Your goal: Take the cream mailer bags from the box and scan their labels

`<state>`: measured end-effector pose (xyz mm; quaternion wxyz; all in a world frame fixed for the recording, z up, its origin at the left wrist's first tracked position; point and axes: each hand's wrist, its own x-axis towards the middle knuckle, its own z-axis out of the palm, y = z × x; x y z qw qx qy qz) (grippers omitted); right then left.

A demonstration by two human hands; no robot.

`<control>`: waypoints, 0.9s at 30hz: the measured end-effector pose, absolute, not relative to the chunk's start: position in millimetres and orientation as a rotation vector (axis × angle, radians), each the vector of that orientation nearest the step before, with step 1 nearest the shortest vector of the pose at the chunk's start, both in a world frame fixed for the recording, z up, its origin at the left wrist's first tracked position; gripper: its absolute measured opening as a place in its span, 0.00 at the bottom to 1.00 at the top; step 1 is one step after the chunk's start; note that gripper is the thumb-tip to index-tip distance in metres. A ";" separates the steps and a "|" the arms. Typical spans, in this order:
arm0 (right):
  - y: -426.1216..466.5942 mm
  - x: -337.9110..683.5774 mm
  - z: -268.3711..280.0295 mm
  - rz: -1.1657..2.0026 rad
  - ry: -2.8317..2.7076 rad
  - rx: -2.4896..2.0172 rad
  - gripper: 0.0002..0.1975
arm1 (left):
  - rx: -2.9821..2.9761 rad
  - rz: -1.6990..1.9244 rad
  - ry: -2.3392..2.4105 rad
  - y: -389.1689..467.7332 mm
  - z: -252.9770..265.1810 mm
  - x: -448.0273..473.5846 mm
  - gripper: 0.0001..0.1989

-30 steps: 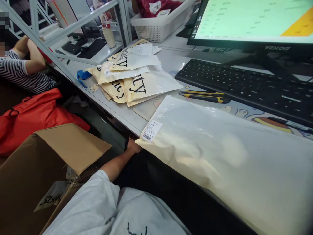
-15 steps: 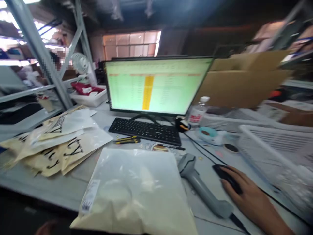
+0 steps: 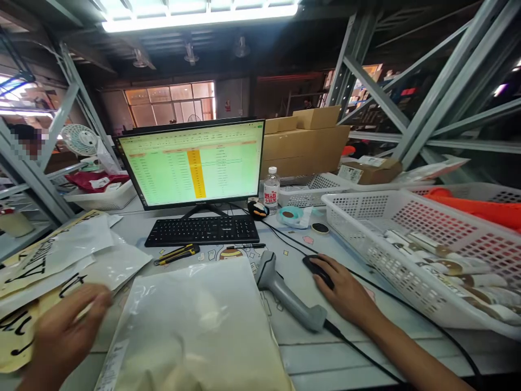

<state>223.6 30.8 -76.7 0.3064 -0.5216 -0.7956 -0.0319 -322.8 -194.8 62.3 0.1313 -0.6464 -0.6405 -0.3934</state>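
Note:
My right hand [image 3: 345, 288] rests over a black computer mouse [image 3: 319, 270], its fingers wrapped on it. Loosely curled and slightly blurred, my left hand [image 3: 73, 326] hovers by the pile of printed cream mailing bags [image 3: 61, 258], with nothing seen in it. A filled pale plastic bag [image 3: 195, 320] with a label on its left edge lies before me. Between that bag and the mouse is a grey barcode scanner [image 3: 288, 296], with its cable running toward me. The monitor [image 3: 195, 165] shows a green spreadsheet with one yellow column, behind a black keyboard [image 3: 203, 230].
A white basket [image 3: 366, 228] holding several rolls stands at right. Near the monitor are a water bottle [image 3: 271, 190], a teal tape roll [image 3: 290, 214] and a cardboard box [image 3: 305, 149]. A yellow-black utility knife [image 3: 177, 253] and a pen [image 3: 246, 246] lie below the keyboard.
My left hand has come up from the lower left edge over the mailing bags. The view has swung right, showing more of the basket. My right hand stays on the mouse.

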 end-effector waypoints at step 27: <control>27.8 219.7 -77.7 -0.114 -2.138 -1.376 0.23 | -2.601 -0.231 -1.911 102.0 8.4 -164.7 0.39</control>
